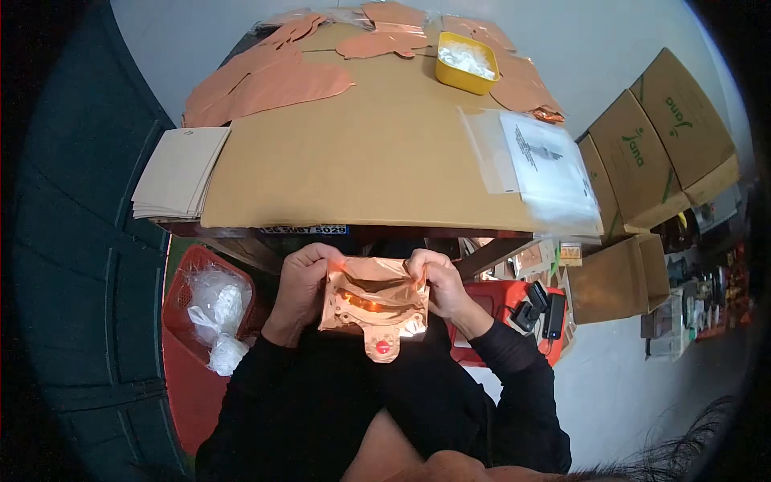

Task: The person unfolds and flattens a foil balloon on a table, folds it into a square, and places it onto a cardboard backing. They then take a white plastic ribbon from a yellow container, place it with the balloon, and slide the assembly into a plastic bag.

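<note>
A shiny copper-coloured foil piece (374,294) is spread above my lap, in front of the table's near edge. Its surface is creased, and a rounded tab with a red dot (383,347) sticks out at the bottom. My left hand (303,283) pinches its upper left corner between thumb and fingers. At the upper right, my right hand (443,283) grips the foil in the same way, with some fingers hidden behind it. Both hands are closed on the foil, which hangs folded between them.
Flat copper foil shapes (273,84) lie along the back of the cardboard-topped table (345,161). A yellow tub (466,79) holds white material. Clear plastic bags (550,161) lie right, cardboard sheets (178,173) left. A red basket (189,321) and cartons (634,161) flank the table.
</note>
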Tool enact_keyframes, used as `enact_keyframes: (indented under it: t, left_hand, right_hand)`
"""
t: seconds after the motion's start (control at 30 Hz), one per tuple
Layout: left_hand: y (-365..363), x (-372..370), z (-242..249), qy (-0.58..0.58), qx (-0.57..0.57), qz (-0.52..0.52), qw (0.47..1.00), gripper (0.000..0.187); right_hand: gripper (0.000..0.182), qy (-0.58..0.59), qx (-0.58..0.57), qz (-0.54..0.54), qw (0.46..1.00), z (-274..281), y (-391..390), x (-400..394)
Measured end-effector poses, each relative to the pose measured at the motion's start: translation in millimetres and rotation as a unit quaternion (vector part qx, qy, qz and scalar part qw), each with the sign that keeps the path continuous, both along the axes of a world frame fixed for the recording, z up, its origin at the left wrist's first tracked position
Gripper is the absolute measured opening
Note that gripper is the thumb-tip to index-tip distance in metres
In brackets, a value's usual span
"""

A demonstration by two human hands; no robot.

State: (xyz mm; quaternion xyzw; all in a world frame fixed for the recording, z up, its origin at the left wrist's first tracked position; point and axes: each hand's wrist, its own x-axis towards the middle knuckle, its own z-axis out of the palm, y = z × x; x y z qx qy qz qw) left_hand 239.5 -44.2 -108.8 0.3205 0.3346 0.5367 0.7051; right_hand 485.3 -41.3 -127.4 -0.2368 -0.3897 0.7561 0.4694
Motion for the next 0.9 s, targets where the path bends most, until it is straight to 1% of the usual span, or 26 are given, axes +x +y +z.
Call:
enact_keyframes:
  t: [0.07, 0.17, 0.27, 0.37, 0.4, 0.47, 0.5, 0.6, 0.63, 0.67, 0.7, 0.77, 0.8, 0.87, 0.9]
  left_hand:
    - [-1, 7, 15, 0.023, -0.048, 0.022, 0.998, 0.018]
    - [6, -8, 1, 0.014, -0.075, -0.030, 0.997, 0.021]
    - [11, -12, -4, -0.101, -0.118, -0.090, 0.984, 0.026]
    - [10, -4, 3, -0.042, -0.151, -0.043, 0.987, 0.018]
    - [10, -7, 2, 0.045, -0.120, -0.066, 0.989, 0.016]
    - [11, -15, 2, 0.217, -0.056, -0.111, 0.968, 0.013]
    - [8, -14, 12, 0.158, -0.073, -0.123, 0.977, 0.011]
    - [9, -13, 8, 0.170, -0.035, -0.085, 0.981, 0.012]
    - [8, -13, 8, 0.167, -0.029, -0.073, 0.983, 0.011]
    - [8, -13, 9, 0.163, -0.024, -0.061, 0.984, 0.010]
    - [7, -13, 10, 0.159, -0.018, -0.048, 0.986, 0.009]
    - [7, -9, 14, 0.153, 0.010, -0.024, 0.988, 0.009]
    - [6, -8, 16, 0.150, 0.023, -0.013, 0.988, 0.009]
    - [8, -9, 22, 0.158, 0.021, -0.023, 0.987, 0.009]
    - [9, -9, 24, 0.162, 0.020, -0.028, 0.986, 0.008]
  right_hand:
    - [0.011, -0.025, 0.020, 0.004, 0.999, 2, 1, 2]
    - [0.011, -0.071, 0.067, -0.002, 0.995, 2, 2, 3]
    - [0.008, -0.134, 0.097, -0.009, 0.986, 7, 2, 2]
    - [0.008, -0.187, 0.111, -0.008, 0.976, 16, 1, 1]
    - [0.009, -0.203, 0.116, -0.007, 0.972, 17, 1, 1]
    - [0.008, -0.203, 0.140, 0.003, 0.969, 12, 3, 4]
    - [0.009, -0.204, 0.152, 0.008, 0.967, 10, 3, 5]
    - [0.024, -0.196, 0.158, -0.073, 0.965, 20, 2, -3]
    - [0.031, -0.107, 0.022, -0.081, 0.991, 28, -2, -6]
    - [0.030, -0.123, 0.020, -0.038, 0.991, 26, 3, 4]
    - [0.030, -0.113, 0.014, -0.047, 0.992, 21, 5, 5]
    - [0.034, -0.184, -0.030, -0.019, 0.982, 26, 6, 9]
    - [0.036, -0.263, -0.069, 0.019, 0.962, 51, 6, 11]
    - [0.036, -0.312, -0.064, 0.039, 0.947, 59, 6, 7]
    - [0.035, -0.284, -0.020, 0.023, 0.958, 46, 6, -1]
